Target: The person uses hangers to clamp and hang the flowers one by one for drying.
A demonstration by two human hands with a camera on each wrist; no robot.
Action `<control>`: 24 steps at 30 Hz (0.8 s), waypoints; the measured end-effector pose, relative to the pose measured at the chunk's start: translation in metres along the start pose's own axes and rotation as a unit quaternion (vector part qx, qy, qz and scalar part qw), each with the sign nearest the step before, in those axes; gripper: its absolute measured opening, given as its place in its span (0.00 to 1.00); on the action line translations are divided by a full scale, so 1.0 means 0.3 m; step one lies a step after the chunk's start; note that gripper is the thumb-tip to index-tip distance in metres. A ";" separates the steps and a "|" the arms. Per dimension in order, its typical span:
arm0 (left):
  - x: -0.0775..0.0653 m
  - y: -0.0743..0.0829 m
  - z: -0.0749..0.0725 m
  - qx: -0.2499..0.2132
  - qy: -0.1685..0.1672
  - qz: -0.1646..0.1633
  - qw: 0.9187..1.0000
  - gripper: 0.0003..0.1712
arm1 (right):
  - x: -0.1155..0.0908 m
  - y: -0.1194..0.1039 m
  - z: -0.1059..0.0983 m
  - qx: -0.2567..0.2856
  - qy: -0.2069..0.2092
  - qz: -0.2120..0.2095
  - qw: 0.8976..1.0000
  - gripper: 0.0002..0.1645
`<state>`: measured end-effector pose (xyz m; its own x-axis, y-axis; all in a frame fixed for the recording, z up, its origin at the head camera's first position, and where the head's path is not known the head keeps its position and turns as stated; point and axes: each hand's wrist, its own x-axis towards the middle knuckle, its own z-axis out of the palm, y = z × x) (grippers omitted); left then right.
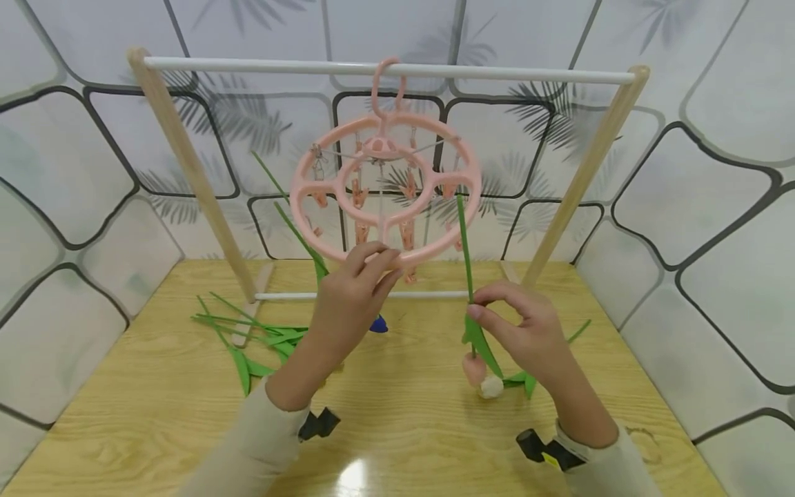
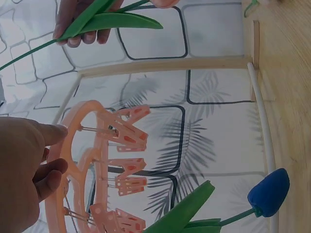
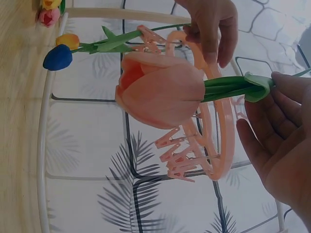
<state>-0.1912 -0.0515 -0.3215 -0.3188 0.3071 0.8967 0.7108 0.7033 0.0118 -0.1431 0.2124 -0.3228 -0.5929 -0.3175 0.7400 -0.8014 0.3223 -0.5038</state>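
Note:
My left hand [image 1: 350,293] pinches the front rim of a pink round clip hanger [image 1: 470,181], which hangs by its hook from a white rod. My right hand [image 1: 528,331] holds an artificial pink tulip [image 3: 160,90] by its green stem, between thumb and fingers, with the bloom pointing down and the stem's end upward beside the hanger's right rim. Several pink clips [image 2: 129,184] dangle under the ring. A blue tulip [image 2: 268,192] and an orange tulip [image 3: 68,41] hang head down at the hanger's left side, their stems rising past the rim.
A wooden stand [image 1: 192,166] with a white top rod [image 1: 273,66] frames the hanger. Several green-stemmed tulips [image 1: 239,362] lie on the wooden table [image 1: 397,421] at the left. A white tulip [image 1: 491,387] lies at the right. Patterned walls enclose the table's back and sides.

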 end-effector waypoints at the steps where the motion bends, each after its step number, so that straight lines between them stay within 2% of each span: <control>1: -0.003 -0.007 -0.006 0.005 -0.001 0.005 1.000 0.14 | 0.001 0.001 0.001 0.002 -0.003 0.001 1.000 0.16; 7: -0.011 -0.041 -0.029 0.032 -0.002 0.033 0.999 0.12 | 0.002 0.005 0.009 0.014 -0.021 0.020 0.999 0.13; 11: -0.015 -0.054 -0.038 0.025 -0.001 0.043 0.999 0.13 | -0.001 0.012 0.013 0.018 -0.036 0.029 0.999 0.13; 16: -0.024 -0.078 -0.056 0.008 0.006 0.049 0.999 0.13 | -0.002 0.013 0.015 -0.003 -0.046 0.047 0.998 0.14; 19: -0.034 -0.099 -0.069 0.008 0.010 0.048 0.999 0.14 | 0.002 0.017 0.019 -0.014 -0.052 0.046 0.997 0.15; 24: -0.045 -0.136 -0.101 0.011 0.007 0.046 0.999 0.14 | 0.001 0.037 0.035 0.000 -0.066 0.029 0.997 0.15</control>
<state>-0.1970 -0.1038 -0.3207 -0.2442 0.3613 0.8999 0.7218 0.6874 -0.0801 -0.1530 0.2067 -0.3329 -0.6439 -0.4127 0.6443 -0.7651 0.3433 -0.5448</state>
